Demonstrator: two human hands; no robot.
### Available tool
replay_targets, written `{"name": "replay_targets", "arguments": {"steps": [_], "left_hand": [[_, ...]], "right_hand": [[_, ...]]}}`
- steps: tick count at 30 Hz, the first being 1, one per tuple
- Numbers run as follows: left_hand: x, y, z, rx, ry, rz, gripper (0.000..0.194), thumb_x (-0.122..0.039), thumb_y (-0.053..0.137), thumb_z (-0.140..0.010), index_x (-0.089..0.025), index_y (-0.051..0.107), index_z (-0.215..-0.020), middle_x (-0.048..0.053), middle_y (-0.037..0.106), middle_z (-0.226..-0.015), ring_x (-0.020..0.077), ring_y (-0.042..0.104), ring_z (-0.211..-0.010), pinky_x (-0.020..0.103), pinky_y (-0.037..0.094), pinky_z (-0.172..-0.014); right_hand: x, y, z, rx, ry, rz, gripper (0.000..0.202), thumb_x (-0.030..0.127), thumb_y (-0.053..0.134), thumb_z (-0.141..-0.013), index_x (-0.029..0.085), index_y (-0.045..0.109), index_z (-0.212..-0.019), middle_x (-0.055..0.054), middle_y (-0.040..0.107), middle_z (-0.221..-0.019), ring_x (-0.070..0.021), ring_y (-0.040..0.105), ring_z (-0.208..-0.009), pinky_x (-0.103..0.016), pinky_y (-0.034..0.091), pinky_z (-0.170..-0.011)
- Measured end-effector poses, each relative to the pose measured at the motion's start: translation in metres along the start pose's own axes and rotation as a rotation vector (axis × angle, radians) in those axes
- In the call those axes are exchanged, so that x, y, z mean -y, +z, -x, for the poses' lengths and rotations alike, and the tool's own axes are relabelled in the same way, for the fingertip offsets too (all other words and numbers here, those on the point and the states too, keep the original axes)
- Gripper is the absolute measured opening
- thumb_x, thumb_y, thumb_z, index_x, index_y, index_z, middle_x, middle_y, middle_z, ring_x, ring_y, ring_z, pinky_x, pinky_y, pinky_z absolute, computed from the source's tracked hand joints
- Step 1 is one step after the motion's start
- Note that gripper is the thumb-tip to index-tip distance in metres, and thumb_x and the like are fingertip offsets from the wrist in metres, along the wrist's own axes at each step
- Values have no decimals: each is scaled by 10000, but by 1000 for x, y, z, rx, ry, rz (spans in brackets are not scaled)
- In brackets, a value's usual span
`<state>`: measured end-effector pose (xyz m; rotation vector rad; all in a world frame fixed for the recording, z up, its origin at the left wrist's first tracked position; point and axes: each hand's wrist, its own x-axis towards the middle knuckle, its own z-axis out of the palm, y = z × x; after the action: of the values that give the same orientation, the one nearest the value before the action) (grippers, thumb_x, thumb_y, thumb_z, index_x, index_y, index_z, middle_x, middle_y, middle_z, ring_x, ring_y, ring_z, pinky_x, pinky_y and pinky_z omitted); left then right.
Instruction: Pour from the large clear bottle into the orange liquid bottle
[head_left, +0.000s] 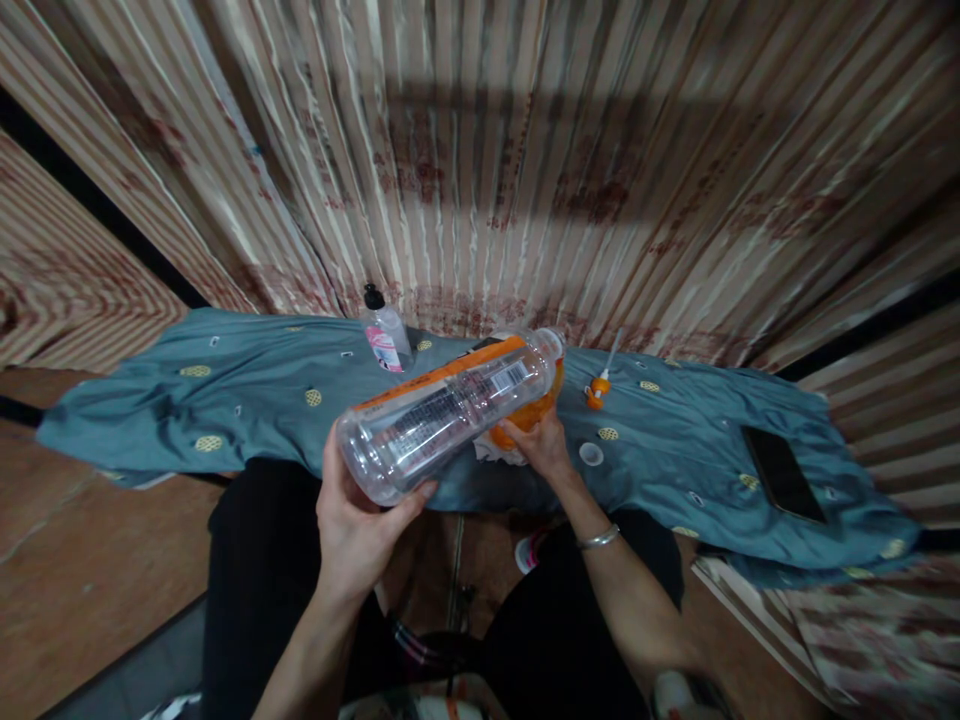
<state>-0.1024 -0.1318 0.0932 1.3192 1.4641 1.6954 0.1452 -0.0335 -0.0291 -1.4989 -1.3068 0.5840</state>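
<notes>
My left hand (360, 520) is wrapped round the base of a large clear plastic bottle (442, 420) with an orange-edged label. The bottle is tilted, its neck toward the upper right. My right hand (541, 442) grips an orange bottle (521, 420), which stands partly hidden behind the clear one. The clear bottle's mouth is above the orange bottle; whether they touch I cannot tell. Under the orange bottle lies a crumpled white tissue (495, 452). An orange pump top (598, 390) with a white tube lies to the right, near a small white cap (591, 454).
A blue-green cloth with yellow prints (277, 400) covers the narrow table. At the back left stands a clear bottle with a black top and pink label (386, 335). A dark phone (784, 473) lies at the right. Striped curtains (480, 150) hang close behind.
</notes>
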Motion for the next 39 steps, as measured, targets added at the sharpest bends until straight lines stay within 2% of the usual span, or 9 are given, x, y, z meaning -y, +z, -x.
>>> {"name": "replay_targets", "arguments": {"steps": [13,19,23,28,35,39], "left_hand": [[5,1,-1,13,-41,12,959,-389,1017,-498,-169,648,-1355,133,757,-1279,319,758,-1166,395,621,-1005],[9,3,-3,21,-58,34,887,-434,1004,-516,-157,671,-1289,125,779,-1181,302,782,-1063,383,652,-921],[15,2,-2,2,-86,25,889,-451,1017,-504,-174,686,-1282,115,770,-1195,312,769,-1107,403,637,-968],[20,1,-1,17,-124,49,897,-480,1012,-525,-174,671,-1296,125,766,-1190,319,772,-1094,423,638,-969],[28,2,0,-8,-129,95,1133,-459,1025,-498,-220,549,-1498,162,676,-1433,335,708,-1271,387,603,-1028],[29,3,-1,5,-159,113,1129,-437,1028,-493,-228,552,-1494,164,652,-1472,343,681,-1317,403,567,-1087]], "right_hand": [[1,0,0,-4,10,-13,817,562,880,-685,203,569,-1349,-141,807,-1173,-363,782,-1116,-525,648,-956],[3,0,-1,8,4,-32,820,545,863,-687,179,540,-1346,-174,780,-1244,-370,761,-1178,-542,617,-1030],[5,-2,-2,29,9,-22,811,539,868,-687,220,531,-1352,-136,788,-1236,-356,767,-1160,-544,614,-1034],[6,-3,-1,28,24,-17,802,493,877,-691,215,534,-1361,-134,790,-1244,-358,770,-1160,-526,623,-1019],[6,-2,0,28,14,-4,795,486,862,-708,200,532,-1373,-141,803,-1190,-373,768,-1156,-525,631,-980],[6,-2,0,17,9,-4,774,504,858,-709,200,535,-1345,-146,794,-1216,-360,766,-1156,-509,621,-994]]}}
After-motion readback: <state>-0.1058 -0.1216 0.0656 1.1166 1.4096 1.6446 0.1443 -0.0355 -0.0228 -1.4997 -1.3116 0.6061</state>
